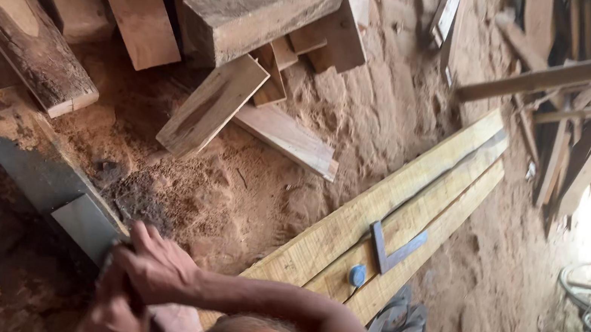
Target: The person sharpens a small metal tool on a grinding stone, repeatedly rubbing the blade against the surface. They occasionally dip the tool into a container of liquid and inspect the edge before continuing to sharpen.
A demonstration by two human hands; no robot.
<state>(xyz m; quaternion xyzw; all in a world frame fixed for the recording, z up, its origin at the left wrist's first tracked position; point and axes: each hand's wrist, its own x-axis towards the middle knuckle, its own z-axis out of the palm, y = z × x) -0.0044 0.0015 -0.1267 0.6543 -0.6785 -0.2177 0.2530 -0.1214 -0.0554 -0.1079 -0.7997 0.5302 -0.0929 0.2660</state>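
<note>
Sawdust floor, planks, offcuts beside hands.

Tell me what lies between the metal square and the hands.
In the head view, a small blue object lies on the yellow planks between the metal square and the hands.

- right hand lies curled over the left, its forearm reaching in bent from the lower right.
- left hand sits beneath, fingers closed, mostly hidden.
</note>
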